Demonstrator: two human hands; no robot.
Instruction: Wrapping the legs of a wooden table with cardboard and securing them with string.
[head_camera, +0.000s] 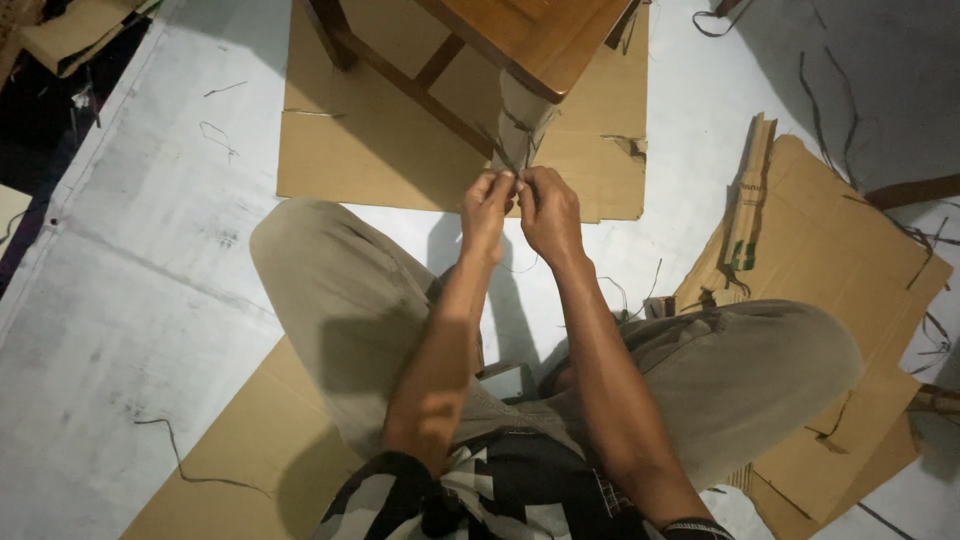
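I sit on the floor with my knees apart, facing a wooden chair (530, 40). One chair leg (520, 120) is wrapped in pale paper and tied round with thin dark string (517, 150). My left hand (487, 205) and my right hand (548, 210) are close together at the foot of that leg, fingers pinched on the string ends. The string between the fingers is mostly hidden.
A flat cardboard sheet (350, 150) lies under the chair. More cardboard lies at my right (840, 240) and under my left knee (240, 450). A folded cardboard strip (748, 200) stands at the right. Loose string scraps (180, 460) lie on the white floor (130, 250).
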